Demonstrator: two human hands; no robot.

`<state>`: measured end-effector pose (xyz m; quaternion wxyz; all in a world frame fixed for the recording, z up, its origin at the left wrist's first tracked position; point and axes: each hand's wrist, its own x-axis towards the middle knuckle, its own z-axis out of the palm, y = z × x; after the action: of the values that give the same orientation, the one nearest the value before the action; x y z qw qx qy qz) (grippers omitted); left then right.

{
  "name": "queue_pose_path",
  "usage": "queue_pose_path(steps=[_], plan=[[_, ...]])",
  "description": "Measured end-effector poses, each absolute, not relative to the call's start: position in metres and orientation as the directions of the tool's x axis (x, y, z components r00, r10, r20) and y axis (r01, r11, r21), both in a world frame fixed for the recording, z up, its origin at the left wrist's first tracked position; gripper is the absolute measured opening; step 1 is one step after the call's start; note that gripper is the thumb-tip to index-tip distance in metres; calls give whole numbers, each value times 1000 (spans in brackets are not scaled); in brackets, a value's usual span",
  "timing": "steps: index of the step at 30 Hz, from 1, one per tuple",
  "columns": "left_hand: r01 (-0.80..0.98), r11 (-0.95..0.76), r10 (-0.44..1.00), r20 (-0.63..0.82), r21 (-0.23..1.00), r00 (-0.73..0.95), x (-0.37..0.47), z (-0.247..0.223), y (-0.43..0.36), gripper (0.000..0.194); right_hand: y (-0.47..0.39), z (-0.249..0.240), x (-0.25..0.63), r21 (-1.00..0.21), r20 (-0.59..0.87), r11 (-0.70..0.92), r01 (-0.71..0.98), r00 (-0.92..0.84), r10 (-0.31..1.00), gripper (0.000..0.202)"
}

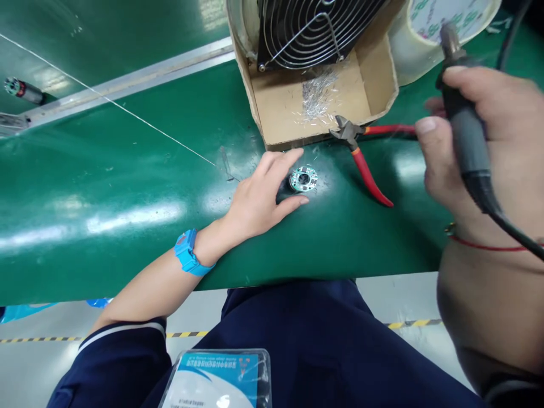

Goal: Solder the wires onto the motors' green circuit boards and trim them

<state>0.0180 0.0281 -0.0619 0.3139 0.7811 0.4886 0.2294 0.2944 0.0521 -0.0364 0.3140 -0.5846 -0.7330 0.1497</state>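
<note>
On the green mat lies my left hand (266, 190), thumb and fingers spread around a small round circuit board (304, 179) with a dark centre; whether they touch it I cannot tell. My right hand (480, 124), raised at the right and slightly blurred, is wrapped round a black-handled tool (467, 127) with a metal tip and a cable, likely a soldering iron. Cutters with red handles (369, 178) rest on the mat between the hands, their jaws beside the cardboard box; one handle runs behind my right hand's fingertips.
A cardboard box (284, 127) holds cut metal bits (317, 96) below a black fan (318, 34). A large tape roll (408, 51) stands at the back right. A metal cylinder (29, 92) lies far left. A thin white wire (140, 115) crosses the mat (127, 170).
</note>
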Motion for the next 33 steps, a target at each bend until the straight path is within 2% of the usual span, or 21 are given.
queue_pose_path(steps=[3, 5, 6, 9, 10, 11, 13, 16, 20, 24, 28, 33], plan=[[665, -351, 890, 14, 659, 456, 19, -64, 27, 46, 56, -45, 298, -502, 359, 343, 794, -169, 918, 39], [629, -361, 878, 25, 689, 478, 18, -64, 27, 41, 52, -56, 299, -499, 387, 379, 780, -191, 902, 39], [596, -361, 874, 37, 717, 485, 17, -64, 26, 41, 49, -62, 299, -475, 387, 410, 779, -233, 892, 48], [491, -347, 865, 70, 799, 497, 12, -64, 25, 45, 44, -75, 299, -386, 317, 458, 801, -351, 881, 97], [462, -339, 863, 74, 820, 501, 11, -63, 25, 46, 43, -76, 298, -353, 271, 434, 829, -353, 895, 103], [440, -330, 862, 77, 835, 501, 10, -63, 24, 46, 44, -77, 297, -325, 225, 381, 865, -321, 920, 99], [414, -314, 867, 80, 855, 492, 10, -62, 23, 45, 44, -76, 294, -289, 151, 271, 918, -236, 960, 72], [420, -313, 881, 94, 852, 464, 11, -61, 22, 42, 37, -74, 293, -323, 189, 257, 911, -204, 960, 44], [482, -386, 884, 166, 787, 437, 12, -61, 21, 39, 20, -68, 291, -374, 290, 435, 819, -342, 894, 38], [552, -405, 889, 173, 729, 424, 13, -60, 20, 41, 13, -55, 286, -236, 277, 591, 772, -529, 802, 33], [605, -438, 884, 195, 665, 425, 14, -57, 18, 40, 17, -45, 285, -68, 262, 676, 733, -641, 721, 34], [631, -468, 875, 222, 618, 431, 14, -57, 17, 37, 14, -37, 283, -9, 295, 686, 728, -654, 697, 28]])
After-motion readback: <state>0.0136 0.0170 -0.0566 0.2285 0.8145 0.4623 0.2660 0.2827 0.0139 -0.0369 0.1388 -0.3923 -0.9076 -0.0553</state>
